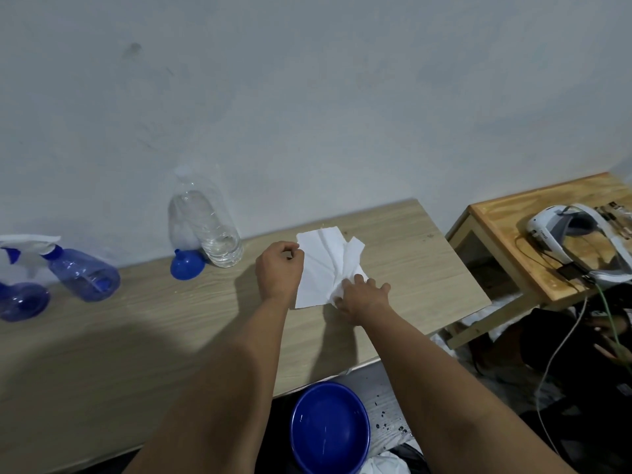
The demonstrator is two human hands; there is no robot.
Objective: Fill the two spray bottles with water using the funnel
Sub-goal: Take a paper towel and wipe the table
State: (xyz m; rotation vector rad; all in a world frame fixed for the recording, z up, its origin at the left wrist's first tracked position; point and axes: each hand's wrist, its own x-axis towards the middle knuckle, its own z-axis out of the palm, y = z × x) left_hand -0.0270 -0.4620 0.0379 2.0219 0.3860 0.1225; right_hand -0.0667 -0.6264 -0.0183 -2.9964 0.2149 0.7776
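Observation:
Two blue spray bottles with white trigger heads stand at the far left of the wooden table [154, 323]: one [83, 273] further in, the other [18, 295] cut by the frame edge. A blue funnel [186, 264] lies mouth-down beside a clear plastic water bottle [205, 227] near the wall. A white paper towel [323, 268] lies on the table to the right. My left hand [278, 268] pinches the towel's left edge. My right hand [359, 297] presses on its crumpled lower right corner.
A blue basin [330, 429] sits below the table's front edge, with water drops on the grey surface beside it. A smaller wooden table [506, 234] at the right carries a white headset [581, 241] and cables. The wall runs close behind.

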